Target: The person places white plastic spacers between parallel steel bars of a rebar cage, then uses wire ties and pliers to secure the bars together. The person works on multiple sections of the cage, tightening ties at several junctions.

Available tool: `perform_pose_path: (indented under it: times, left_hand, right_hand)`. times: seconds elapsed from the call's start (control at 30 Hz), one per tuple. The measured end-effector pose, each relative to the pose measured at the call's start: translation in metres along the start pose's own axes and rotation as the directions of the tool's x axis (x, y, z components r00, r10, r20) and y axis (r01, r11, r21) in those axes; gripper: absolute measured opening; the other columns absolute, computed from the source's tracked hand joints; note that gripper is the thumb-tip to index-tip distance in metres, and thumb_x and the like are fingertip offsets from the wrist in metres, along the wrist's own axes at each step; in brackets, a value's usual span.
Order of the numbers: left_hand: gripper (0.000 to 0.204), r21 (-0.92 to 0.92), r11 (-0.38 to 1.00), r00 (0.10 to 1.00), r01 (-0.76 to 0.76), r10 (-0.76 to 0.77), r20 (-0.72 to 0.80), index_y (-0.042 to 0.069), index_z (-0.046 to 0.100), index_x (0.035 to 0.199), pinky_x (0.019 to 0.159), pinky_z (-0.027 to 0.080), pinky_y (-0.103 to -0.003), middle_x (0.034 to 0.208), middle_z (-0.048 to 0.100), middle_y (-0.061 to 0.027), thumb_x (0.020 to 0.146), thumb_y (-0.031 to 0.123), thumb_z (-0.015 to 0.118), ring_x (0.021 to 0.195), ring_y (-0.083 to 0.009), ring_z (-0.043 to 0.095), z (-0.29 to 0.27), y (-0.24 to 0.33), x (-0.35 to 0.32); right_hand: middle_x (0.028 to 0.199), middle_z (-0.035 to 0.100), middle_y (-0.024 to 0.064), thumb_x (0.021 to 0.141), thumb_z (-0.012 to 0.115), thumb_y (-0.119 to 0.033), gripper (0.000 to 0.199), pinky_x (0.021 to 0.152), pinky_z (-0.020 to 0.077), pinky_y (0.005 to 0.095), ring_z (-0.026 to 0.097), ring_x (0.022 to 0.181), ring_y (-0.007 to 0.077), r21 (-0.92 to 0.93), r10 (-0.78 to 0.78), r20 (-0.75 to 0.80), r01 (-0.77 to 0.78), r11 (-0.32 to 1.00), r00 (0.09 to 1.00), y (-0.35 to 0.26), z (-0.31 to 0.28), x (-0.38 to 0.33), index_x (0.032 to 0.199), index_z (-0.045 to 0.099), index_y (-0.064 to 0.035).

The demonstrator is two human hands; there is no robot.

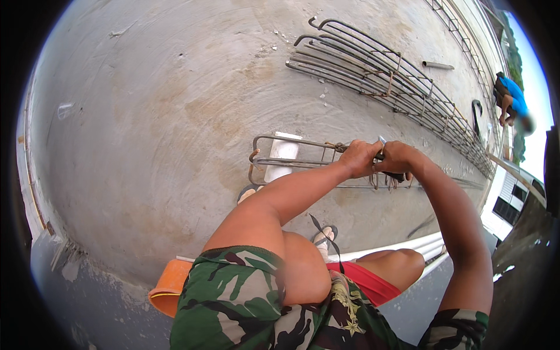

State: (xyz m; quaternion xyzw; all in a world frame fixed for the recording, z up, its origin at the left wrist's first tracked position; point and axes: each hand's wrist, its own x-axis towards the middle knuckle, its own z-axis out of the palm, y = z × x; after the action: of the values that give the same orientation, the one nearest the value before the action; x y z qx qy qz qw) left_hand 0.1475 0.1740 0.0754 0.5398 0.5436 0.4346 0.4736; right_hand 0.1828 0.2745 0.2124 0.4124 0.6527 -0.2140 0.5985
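A narrow rebar cage [312, 142] of long bars and bent ties lies across in front of me, its hooked ends to the left. A white rectangular block or container [286, 150] sits under that end. Over the cage, my left hand [359, 158] is closed near a wire-wrapped joint. Right beside it, my right hand [398, 157] is closed too, the two nearly touching. A small silvery tip pokes up between them and a dark piece shows below; the fingers hide most of whatever they hold.
A larger bundle of rebar cages [373, 76] lies beyond, with a short pipe [437, 65] near it. White pipes [420, 246] run by my knee. An orange bucket [170, 287] stands at my left. Another person [512, 96] crouches at the far right.
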Motion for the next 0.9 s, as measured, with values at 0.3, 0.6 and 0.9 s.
perform_pose_path:
  times: [0.3, 0.6, 0.9]
  left_hand:
    - [0.063, -0.076, 0.991, 0.993, -0.114, 0.11, -0.048, 0.008, 0.046, 0.116, 0.086, 0.043, -0.043, 0.102, 0.058, -0.016, 0.066, 0.023, 0.08, 0.1, -0.0351, 0.055, -0.007, -0.012, 0.001]
    - [0.049, 0.19, 0.969, 0.982, -0.158, 0.174, -0.07, 0.006, 0.049, 0.108, 0.08, 0.043, -0.044, 0.087, 0.057, -0.0143, 0.071, 0.022, 0.076, 0.09, -0.0344, 0.057, 0.018, -0.017, -0.007]
    - [0.042, -0.005, 0.999, 0.937, 0.047, -0.043, 0.346, 0.008, 0.051, 0.112, 0.083, 0.047, -0.042, 0.104, 0.064, -0.0183, 0.076, 0.02, 0.066, 0.099, -0.0381, 0.059, -0.021, 0.0, 0.014]
  right_hand:
    - [0.078, 0.067, 0.0123, 0.068, 0.071, -0.014, 0.025, 0.064, 0.054, 0.041, 0.068, 0.072, 0.0251, -0.553, -0.331, -0.408, 0.058, 0.831, 0.851, -0.001, 0.015, 0.008, 0.09, 0.065, -0.0055]
    - [0.074, 0.065, 0.0166, 0.087, 0.057, -0.033, 0.036, 0.058, 0.0535, 0.0441, 0.067, 0.066, 0.0297, 0.185, -0.054, 0.151, 0.025, 0.982, 0.987, 0.012, -0.003, 0.006, 0.091, 0.062, 0.003]
    - [0.079, 0.069, 0.0176, 0.083, 0.06, -0.04, 0.04, 0.071, 0.0504, 0.046, 0.067, 0.077, 0.0337, -0.366, -0.348, -0.52, 0.164, 0.916, 0.78, 0.014, 0.03, -0.009, 0.091, 0.068, -0.0017]
